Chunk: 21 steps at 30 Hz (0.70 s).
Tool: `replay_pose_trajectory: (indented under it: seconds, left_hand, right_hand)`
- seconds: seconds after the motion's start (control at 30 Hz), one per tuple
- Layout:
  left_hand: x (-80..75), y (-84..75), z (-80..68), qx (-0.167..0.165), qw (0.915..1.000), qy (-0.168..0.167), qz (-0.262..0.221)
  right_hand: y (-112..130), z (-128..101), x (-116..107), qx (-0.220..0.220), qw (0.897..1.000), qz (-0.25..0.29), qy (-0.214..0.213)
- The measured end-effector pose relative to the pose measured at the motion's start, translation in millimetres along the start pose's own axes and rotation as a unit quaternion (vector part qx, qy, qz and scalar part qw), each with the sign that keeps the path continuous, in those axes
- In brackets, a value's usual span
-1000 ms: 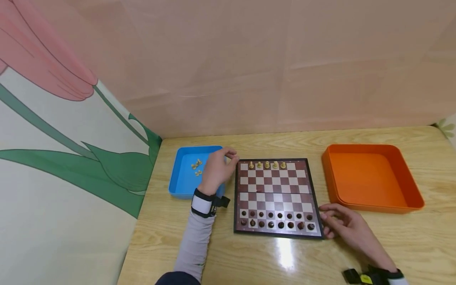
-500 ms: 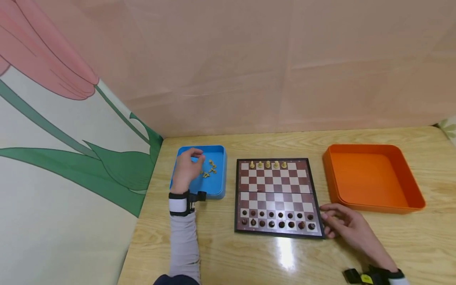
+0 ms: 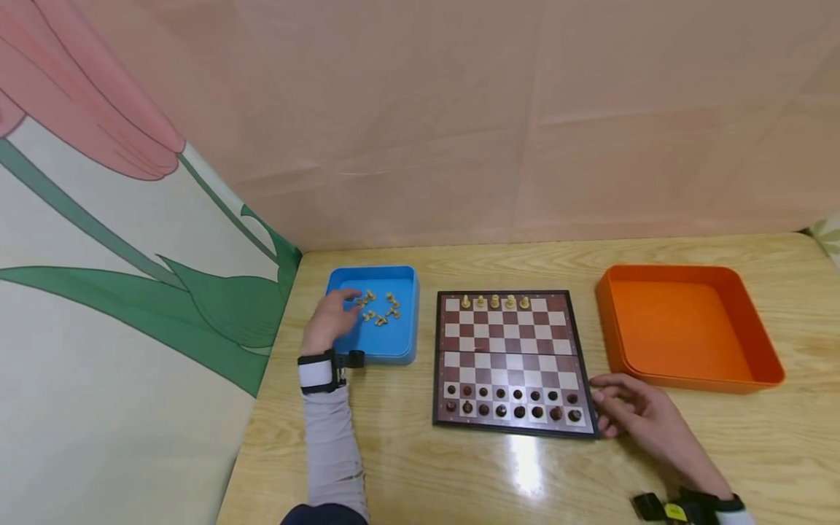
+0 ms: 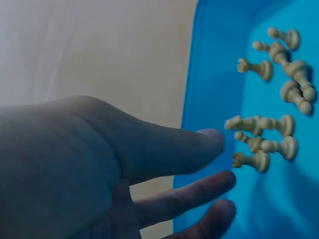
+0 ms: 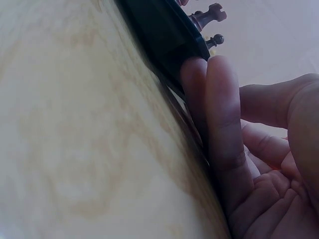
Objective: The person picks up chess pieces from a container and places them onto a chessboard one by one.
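Observation:
My left hand [image 3: 330, 319] reaches over the left side of a blue tray [image 3: 389, 347]. Its thumb and fingers [image 4: 192, 191] are spread apart with nothing between them, close to several cream chess pieces [image 4: 255, 162] lying on the tray's floor. A chessboard [image 3: 505, 368] lies flat to the tray's right. Several cream pieces [image 3: 495, 301] stand along its far row, while dark pieces [image 3: 519, 412] fill the two near rows. At the board's near right corner, fingers of my right hand [image 3: 646, 419] touch the black edge [image 5: 169, 45], the thumb held off it.
An orange tray [image 3: 685, 328] stands at the right, beyond my right hand. The wooden table [image 3: 459, 481] meets a draped wall [image 3: 525, 146] at the back. A printed flower panel [image 3: 131, 328] rises along the left side.
My left hand has moved left from beside the board's far left corner to over the blue tray, then lower, its fingers spreading. The right hand has stayed at the board's edge.

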<state>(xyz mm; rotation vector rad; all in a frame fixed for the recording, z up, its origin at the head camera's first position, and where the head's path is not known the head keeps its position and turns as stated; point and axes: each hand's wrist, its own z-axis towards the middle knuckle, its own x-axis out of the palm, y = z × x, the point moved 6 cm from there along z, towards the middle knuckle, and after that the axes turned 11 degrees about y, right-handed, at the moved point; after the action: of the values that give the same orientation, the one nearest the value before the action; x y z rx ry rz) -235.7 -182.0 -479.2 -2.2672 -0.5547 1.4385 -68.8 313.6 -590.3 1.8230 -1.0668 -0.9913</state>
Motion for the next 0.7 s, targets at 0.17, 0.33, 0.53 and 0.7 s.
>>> replay_pose_trajectory:
  seconds: [0.17, 0.33, 0.53, 0.7]
  left_hand:
    - [4.1, 3.8, 3.3, -0.012, 0.9998, 0.007, 0.016]
    - [4.3, 5.6, 5.1, -0.021, 0.9997, -0.009, 0.012]
    - [5.4, 5.8, 8.1, -0.022, 0.9995, -0.021, 0.008]
    - [6.1, 6.4, 7.6, -0.029, 0.9992, -0.027, 0.012]
  right_hand:
    - [0.3, -0.1, -0.1, 0.002, 1.000, -0.007, -0.003]
    - [-2.0, 0.6, -0.6, 0.005, 1.000, -0.005, -0.001]
    - [-3.2, 0.9, -0.7, 0.009, 1.000, -0.004, -0.002]
    - [-1.8, 0.8, -0.2, 0.010, 1.000, -0.008, -0.003]
